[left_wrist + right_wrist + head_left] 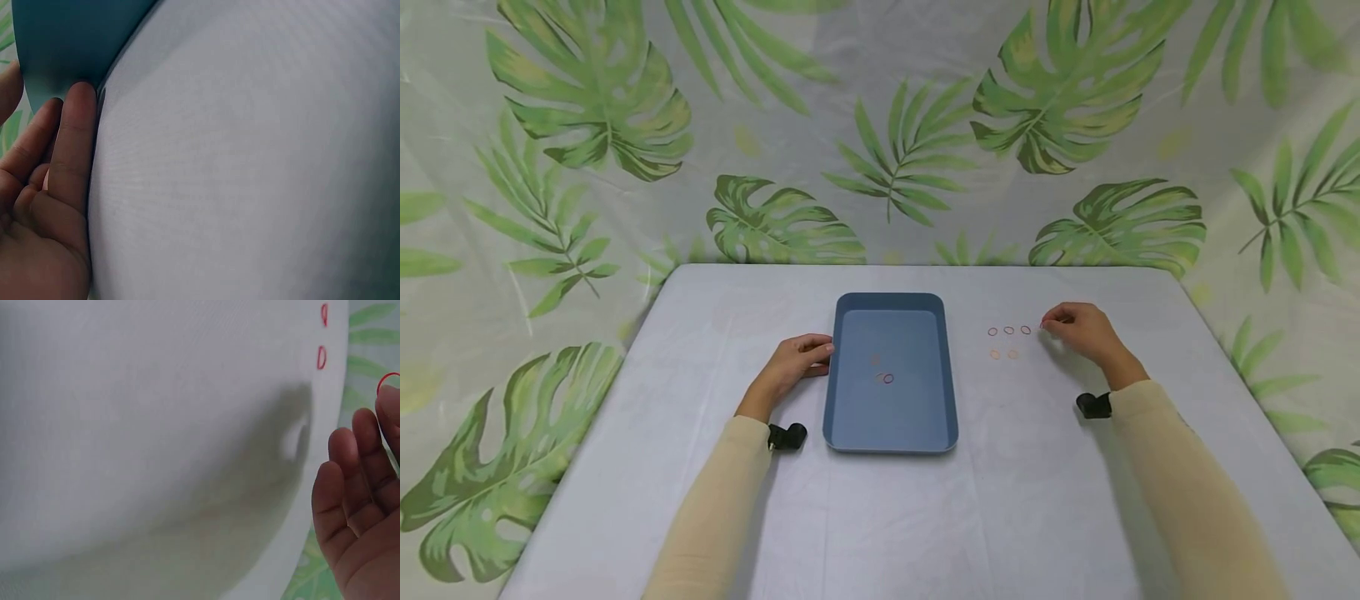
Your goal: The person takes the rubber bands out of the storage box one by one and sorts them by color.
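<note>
My right hand (1081,330) pinches a thin red rubber band (389,375) between its fingertips, above the table on the right. Left of it, a row of three red rubber bands (1009,330) lies on the white cloth. Closer to me are two orange rubber bands (1012,354), side by side. A blue-grey rectangular tray (891,437) stands mid-table. Inside it lie a red rubber band (889,379) and two faint orange ones (876,359). My left hand (792,363) touches the tray's left wall with extended fingers (78,119).
A white cloth (1037,517) covers the table, whose far edge meets a leaf-patterned backdrop (895,167). Black wrist cameras (788,436) sit at both cuffs.
</note>
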{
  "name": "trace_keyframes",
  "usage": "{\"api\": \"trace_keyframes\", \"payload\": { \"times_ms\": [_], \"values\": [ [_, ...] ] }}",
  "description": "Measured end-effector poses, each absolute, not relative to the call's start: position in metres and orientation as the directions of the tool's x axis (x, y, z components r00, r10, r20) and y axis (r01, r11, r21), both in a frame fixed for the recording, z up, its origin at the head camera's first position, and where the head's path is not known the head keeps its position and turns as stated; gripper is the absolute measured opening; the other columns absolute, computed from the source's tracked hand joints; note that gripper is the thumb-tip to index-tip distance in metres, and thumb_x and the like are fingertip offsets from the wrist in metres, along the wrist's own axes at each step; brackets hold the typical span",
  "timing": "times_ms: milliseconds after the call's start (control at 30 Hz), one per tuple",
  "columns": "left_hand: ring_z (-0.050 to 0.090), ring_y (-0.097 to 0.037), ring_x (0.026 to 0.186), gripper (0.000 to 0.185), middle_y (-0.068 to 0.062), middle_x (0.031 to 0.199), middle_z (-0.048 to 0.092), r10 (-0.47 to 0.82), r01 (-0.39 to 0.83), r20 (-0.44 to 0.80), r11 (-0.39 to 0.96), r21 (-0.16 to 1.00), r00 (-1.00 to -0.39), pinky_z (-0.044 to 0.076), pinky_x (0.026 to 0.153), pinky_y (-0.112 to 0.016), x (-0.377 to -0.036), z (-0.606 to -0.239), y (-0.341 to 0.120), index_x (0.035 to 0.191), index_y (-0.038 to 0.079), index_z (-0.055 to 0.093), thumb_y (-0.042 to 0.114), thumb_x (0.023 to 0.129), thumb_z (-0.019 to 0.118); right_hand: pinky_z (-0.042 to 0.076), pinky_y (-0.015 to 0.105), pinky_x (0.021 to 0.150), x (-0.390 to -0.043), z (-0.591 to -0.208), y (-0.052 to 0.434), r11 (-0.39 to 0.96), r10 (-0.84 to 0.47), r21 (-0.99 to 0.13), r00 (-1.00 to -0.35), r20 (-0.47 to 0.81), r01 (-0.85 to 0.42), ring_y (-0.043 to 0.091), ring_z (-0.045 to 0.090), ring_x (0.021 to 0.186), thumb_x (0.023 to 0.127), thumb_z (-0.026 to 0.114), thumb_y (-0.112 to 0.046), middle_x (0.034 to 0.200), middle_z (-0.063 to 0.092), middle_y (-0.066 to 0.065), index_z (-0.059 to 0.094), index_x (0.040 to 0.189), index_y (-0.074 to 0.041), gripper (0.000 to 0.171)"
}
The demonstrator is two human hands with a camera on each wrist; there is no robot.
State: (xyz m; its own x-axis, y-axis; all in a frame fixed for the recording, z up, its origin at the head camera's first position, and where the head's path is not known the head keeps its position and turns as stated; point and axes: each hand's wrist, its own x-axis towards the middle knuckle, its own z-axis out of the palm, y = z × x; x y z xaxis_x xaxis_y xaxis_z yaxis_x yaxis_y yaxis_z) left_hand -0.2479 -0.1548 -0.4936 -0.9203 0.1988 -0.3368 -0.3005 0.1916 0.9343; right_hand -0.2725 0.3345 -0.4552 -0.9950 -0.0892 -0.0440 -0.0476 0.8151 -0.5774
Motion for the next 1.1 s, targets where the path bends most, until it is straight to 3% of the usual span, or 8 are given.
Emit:
{"api": "trace_keyframes", "payload": {
  "times_ms": [300, 667, 933, 1100],
  "values": [
    [0.066, -0.010, 0.107, 0.047, -0.017, 0.143, 0.055, 0.207, -0.303, -0.341, 0.195, 0.933, -0.917, 0.058, 0.098, -0.030, -0.248, -0.496, -0.156, 0.141, 0.006, 0.054, 0.025, 0.099, 0.063, 0.046, 0.026, 0.066, -0.277, -0.464, 0.346, 0.827, -0.061, -0.561, -0.998, -0.030, -0.033, 0.018, 0.057, 0.082, 0.097, 0.060, -0.025, 0.105, 0.070, 0.022, 0.070, 0.105, -0.001, 0.026],
    [0.066, -0.010, 0.106, 0.047, -0.018, 0.142, 0.055, 0.213, -0.292, -0.333, 0.200, 0.935, -0.919, 0.059, 0.096, -0.029, -0.246, -0.497, -0.157, 0.141, 0.005, 0.054, 0.025, 0.099, 0.063, 0.045, 0.024, 0.064, -0.285, -0.471, 0.346, 0.845, -0.036, -0.535, -0.998, -0.061, 0.002, 0.020, 0.057, 0.078, 0.096, 0.060, -0.022, 0.102, 0.069, 0.020, 0.070, 0.102, -0.002, 0.023],
    [0.064, -0.013, 0.112, 0.047, -0.017, 0.143, 0.055, 0.212, -0.294, -0.334, 0.199, 0.935, -0.918, 0.058, 0.098, -0.031, -0.247, -0.494, -0.156, 0.142, 0.007, 0.054, 0.025, 0.099, 0.062, 0.045, 0.026, 0.069, -0.287, -0.475, 0.344, 0.866, -0.042, -0.501, -0.996, -0.075, 0.001, 0.026, 0.059, 0.085, 0.095, 0.060, -0.022, 0.101, 0.069, 0.018, 0.070, 0.099, -0.004, 0.022],
    [0.065, -0.011, 0.109, 0.047, -0.018, 0.143, 0.055, 0.211, -0.293, -0.333, 0.199, 0.935, -0.919, 0.058, 0.098, -0.030, -0.247, -0.493, -0.155, 0.142, 0.006, 0.054, 0.025, 0.099, 0.062, 0.046, 0.033, 0.075, -0.288, -0.478, 0.343, 0.874, -0.037, -0.486, -0.996, -0.082, 0.007, 0.031, 0.058, 0.092, 0.095, 0.059, -0.022, 0.103, 0.069, 0.019, 0.070, 0.099, -0.004, 0.022]
  ]
}}
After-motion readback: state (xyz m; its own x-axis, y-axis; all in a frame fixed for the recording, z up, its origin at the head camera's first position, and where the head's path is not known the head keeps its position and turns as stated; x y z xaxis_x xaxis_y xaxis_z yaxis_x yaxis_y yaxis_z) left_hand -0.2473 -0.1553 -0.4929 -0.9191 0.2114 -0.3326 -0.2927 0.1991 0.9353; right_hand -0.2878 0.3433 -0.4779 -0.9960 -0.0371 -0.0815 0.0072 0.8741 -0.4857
